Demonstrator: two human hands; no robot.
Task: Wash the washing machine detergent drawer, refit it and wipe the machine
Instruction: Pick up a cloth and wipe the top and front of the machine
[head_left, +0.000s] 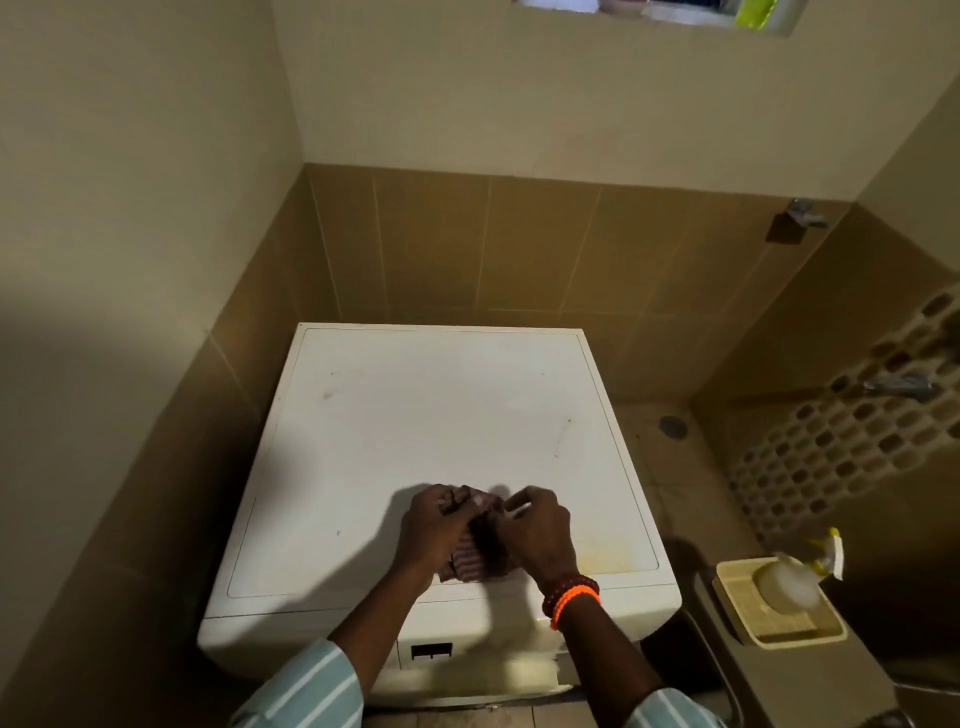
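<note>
Both hands hold a striped cloth (475, 545) bunched over the front of the washing machine (441, 415) top: left hand (434, 525) and right hand (537, 530) each have a grip curled round its folds. Stains mark the lid; a loosely wadded cloth could smear rather than lift them. The detergent drawer I cannot make out. A spray bottle (795, 577) stands in a tray (779, 631) just right. No legible writing.

Striped cloth (470, 558) bunched atop white machine (441, 415)

Spray bottle (795, 574) stands in beige tray (748, 603).
</note>
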